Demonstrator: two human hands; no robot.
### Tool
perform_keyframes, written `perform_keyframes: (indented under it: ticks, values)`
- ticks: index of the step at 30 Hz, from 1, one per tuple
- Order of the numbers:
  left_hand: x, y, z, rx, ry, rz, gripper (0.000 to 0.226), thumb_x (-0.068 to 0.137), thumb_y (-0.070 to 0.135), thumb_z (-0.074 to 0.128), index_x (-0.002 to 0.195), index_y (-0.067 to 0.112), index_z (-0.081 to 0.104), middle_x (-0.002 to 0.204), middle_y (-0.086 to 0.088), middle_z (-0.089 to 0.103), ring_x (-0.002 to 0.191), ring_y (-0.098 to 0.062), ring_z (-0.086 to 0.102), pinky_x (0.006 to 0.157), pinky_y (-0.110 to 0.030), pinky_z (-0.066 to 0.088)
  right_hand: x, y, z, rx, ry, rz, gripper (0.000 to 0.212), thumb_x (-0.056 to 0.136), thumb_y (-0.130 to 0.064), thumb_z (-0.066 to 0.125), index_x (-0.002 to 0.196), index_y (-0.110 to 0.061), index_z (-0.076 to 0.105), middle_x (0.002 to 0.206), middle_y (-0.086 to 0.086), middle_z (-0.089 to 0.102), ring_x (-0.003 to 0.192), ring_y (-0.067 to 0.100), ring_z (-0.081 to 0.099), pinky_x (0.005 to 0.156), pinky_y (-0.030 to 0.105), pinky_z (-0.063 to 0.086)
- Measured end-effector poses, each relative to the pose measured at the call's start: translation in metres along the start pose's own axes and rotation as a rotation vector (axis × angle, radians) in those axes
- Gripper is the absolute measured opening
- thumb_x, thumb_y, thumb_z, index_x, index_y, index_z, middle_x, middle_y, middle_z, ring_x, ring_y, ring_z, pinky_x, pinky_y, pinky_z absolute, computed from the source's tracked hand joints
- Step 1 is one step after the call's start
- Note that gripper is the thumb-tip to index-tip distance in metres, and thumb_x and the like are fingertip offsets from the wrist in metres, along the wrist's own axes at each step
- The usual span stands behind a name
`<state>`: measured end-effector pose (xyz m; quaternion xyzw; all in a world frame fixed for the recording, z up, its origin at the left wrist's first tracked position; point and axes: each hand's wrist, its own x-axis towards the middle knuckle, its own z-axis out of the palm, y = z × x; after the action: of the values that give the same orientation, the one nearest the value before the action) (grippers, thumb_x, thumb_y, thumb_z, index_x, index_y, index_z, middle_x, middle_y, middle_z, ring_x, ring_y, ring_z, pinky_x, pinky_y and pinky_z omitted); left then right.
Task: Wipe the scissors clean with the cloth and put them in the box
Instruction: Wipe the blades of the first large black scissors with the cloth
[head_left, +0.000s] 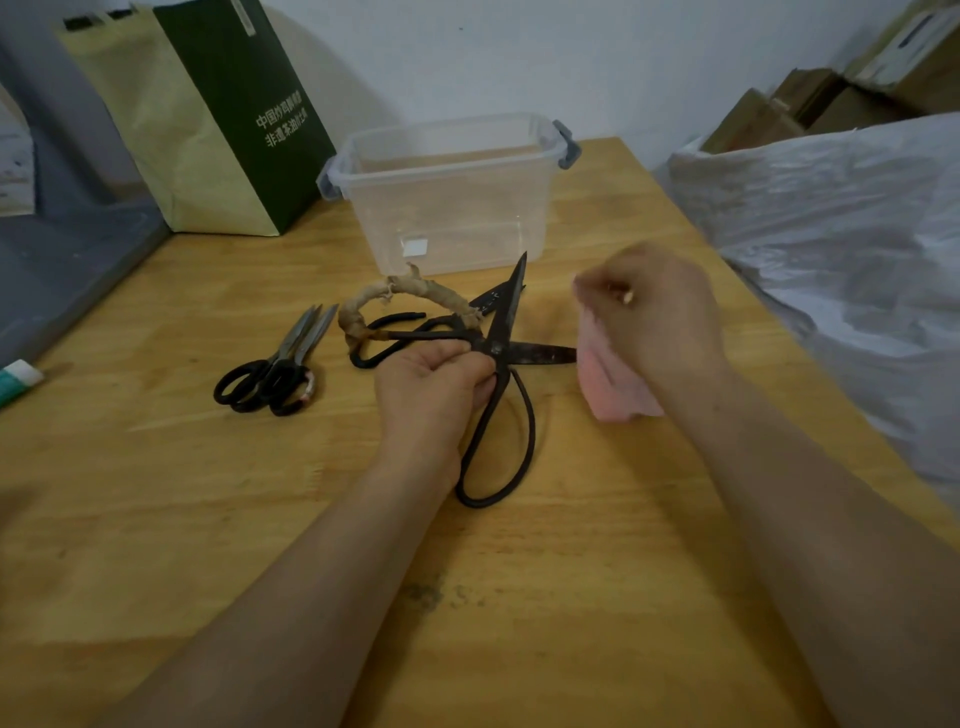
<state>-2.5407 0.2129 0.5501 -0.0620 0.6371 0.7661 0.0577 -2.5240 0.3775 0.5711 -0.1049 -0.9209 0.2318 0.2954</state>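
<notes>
My left hand (431, 387) grips a large dark iron pair of scissors (506, 332) near the pivot, blades spread apart above the wooden table (208, 493). One blade points toward the clear plastic box (452, 192), the other points right. My right hand (654, 317) holds a pink cloth (610, 384) at the tip of the right-pointing blade. Another old pair of scissors with a rag-wrapped handle (405, 299) lies behind my left hand. Two small black-handled scissors (275, 371) lie to the left.
A green and yellow paper bag (208, 119) stands at the back left. A white plastic sack (841, 234) fills the right side, with cardboard boxes (831, 98) behind it. A grey surface (57, 260) borders the table's left, and a small white-green tube (18, 379) lies there.
</notes>
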Motion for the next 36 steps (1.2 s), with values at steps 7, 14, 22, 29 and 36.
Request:
perform_keyframes:
  ticks: [7, 14, 22, 29, 36]
  values:
    - [-0.004, 0.000, -0.001, -0.004, -0.049, 0.014, 0.012, 0.082, -0.005, 0.066, 0.085, 0.006, 0.067, 0.079, -0.008, 0.073, 0.078, -0.020, 0.072, 0.067, -0.025, 0.058, -0.009, -0.017, -0.006, 0.653, -0.278, 0.062, 0.015, 0.082, -0.010, 0.070, 0.096, -0.016, 0.074, 0.086, -0.011, 0.069, 0.076, -0.007, 0.062, 0.073, 0.009, 0.049]
    - [-0.005, 0.000, 0.000, -0.023, -0.045, 0.016, 0.011, 0.083, -0.008, 0.064, 0.089, 0.002, 0.064, 0.066, -0.003, 0.071, 0.069, -0.016, 0.072, 0.063, -0.022, 0.059, -0.010, -0.021, 0.012, 0.280, -0.440, -0.086, 0.016, 0.081, -0.014, 0.072, 0.097, -0.012, 0.075, 0.096, 0.001, 0.071, 0.096, 0.018, 0.064, 0.091, 0.031, 0.046]
    - [0.000, 0.000, 0.000, -0.021, -0.004, 0.015, 0.014, 0.081, -0.007, 0.067, 0.091, 0.002, 0.064, 0.083, -0.010, 0.071, 0.081, -0.021, 0.071, 0.070, -0.025, 0.060, -0.005, 0.000, 0.004, 0.010, -0.348, -0.055, 0.013, 0.086, -0.024, 0.067, 0.090, -0.014, 0.074, 0.073, -0.009, 0.060, 0.074, 0.010, 0.060, 0.059, 0.007, 0.038]
    - [0.000, 0.000, -0.002, -0.010, -0.022, 0.009, 0.017, 0.078, -0.010, 0.067, 0.078, 0.007, 0.063, 0.072, -0.010, 0.070, 0.070, -0.021, 0.072, 0.063, -0.025, 0.059, -0.011, -0.021, 0.014, 0.143, -0.358, -0.276, 0.016, 0.083, -0.011, 0.070, 0.098, -0.010, 0.075, 0.102, -0.001, 0.063, 0.091, 0.013, 0.057, 0.085, 0.022, 0.043]
    - [0.003, 0.000, 0.001, -0.018, 0.013, -0.033, 0.019, 0.080, -0.010, 0.066, 0.087, 0.007, 0.061, 0.090, -0.016, 0.069, 0.084, -0.024, 0.071, 0.068, -0.025, 0.060, -0.005, -0.009, 0.005, -0.086, -0.375, -0.147, 0.014, 0.088, -0.017, 0.063, 0.096, -0.014, 0.074, 0.100, 0.004, 0.067, 0.095, 0.022, 0.061, 0.086, 0.033, 0.048]
